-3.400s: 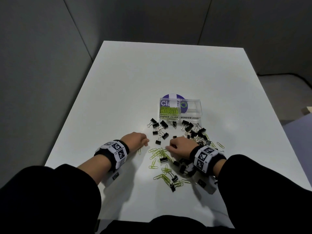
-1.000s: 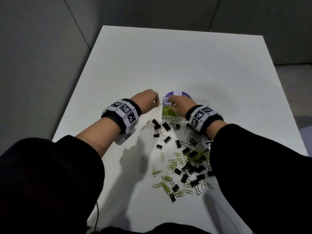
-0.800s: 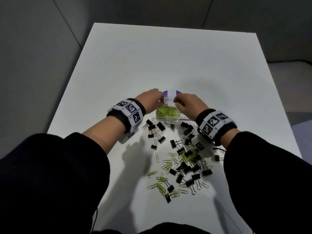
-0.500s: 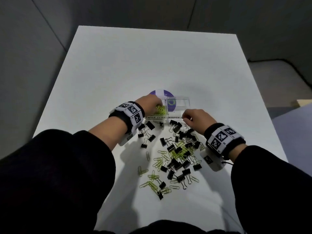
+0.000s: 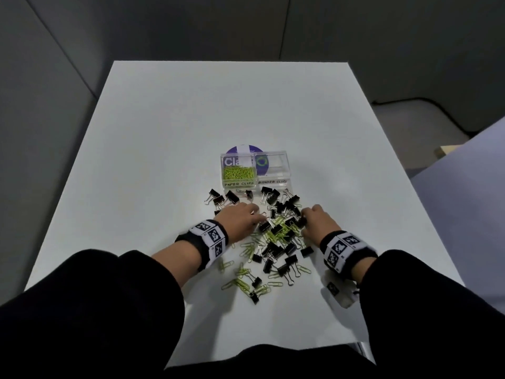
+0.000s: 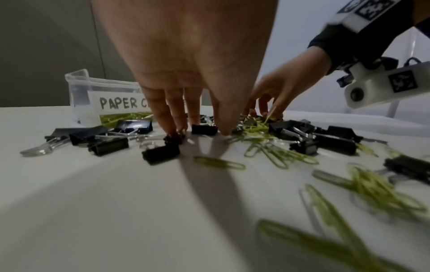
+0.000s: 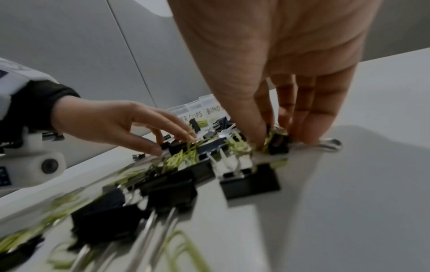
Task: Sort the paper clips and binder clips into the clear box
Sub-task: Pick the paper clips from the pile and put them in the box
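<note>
Sorting is under way. The clear box (image 5: 273, 162) holds green paper clips (image 5: 238, 173) in its left compartment; the binder side looks empty. Left hand (image 5: 240, 218) and right hand (image 5: 317, 221) reach into the mixed pile (image 5: 278, 236), fingertips down; whether either grips a clip cannot be told.

Both hands (image 5: 276, 218) left the clear box (image 5: 255, 170) (now reaching into the pile (image 5: 276, 236)).

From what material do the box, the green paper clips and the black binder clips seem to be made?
Clear box: probably hard glossy plastic, since the purple disc shows through it. Green paper clips: thin bent wire, likely colour-coated metal. Black binder clips: seemingly dark painted sheet metal, with shiny silvery wire handles.
</note>
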`<action>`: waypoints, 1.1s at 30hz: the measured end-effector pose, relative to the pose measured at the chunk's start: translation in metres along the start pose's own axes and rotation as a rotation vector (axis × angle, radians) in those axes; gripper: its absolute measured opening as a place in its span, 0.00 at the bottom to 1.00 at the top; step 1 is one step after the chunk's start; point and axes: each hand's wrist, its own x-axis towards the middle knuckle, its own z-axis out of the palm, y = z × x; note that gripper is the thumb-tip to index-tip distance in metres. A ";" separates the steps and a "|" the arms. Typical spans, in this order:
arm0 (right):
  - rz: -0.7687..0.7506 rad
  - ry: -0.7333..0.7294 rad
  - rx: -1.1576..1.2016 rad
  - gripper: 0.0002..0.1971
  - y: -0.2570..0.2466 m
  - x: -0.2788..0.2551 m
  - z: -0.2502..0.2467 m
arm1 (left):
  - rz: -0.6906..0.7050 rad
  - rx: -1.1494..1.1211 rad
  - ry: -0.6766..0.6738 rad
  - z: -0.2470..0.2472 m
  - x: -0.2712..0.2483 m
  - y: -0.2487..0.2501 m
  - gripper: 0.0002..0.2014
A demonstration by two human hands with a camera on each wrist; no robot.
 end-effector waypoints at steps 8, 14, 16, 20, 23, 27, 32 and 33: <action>-0.144 -0.059 0.091 0.16 -0.013 -0.009 0.007 | -0.051 0.039 0.048 0.011 -0.015 0.005 0.13; -0.212 0.051 0.103 0.13 -0.006 -0.015 0.000 | -0.128 -0.090 0.073 0.010 -0.022 -0.003 0.18; -0.209 0.004 0.007 0.15 0.000 -0.016 -0.004 | -0.124 -0.117 0.095 0.003 -0.023 -0.007 0.19; -0.213 -0.102 -0.113 0.17 0.005 -0.020 -0.002 | -0.169 -0.099 0.130 -0.009 -0.025 -0.024 0.18; -0.191 -0.091 -0.096 0.17 0.002 -0.018 0.005 | -0.199 -0.087 0.164 -0.014 -0.026 -0.033 0.18; -0.208 -0.069 -0.127 0.18 -0.002 -0.014 0.012 | -0.038 -0.116 0.089 -0.013 -0.025 -0.014 0.18; -0.261 -0.075 -0.151 0.16 -0.004 -0.015 0.012 | 0.023 -0.053 -0.069 0.001 -0.020 0.002 0.20; -0.269 -0.073 -0.160 0.15 -0.004 -0.015 0.011 | 0.015 -0.044 -0.062 0.002 -0.019 0.003 0.19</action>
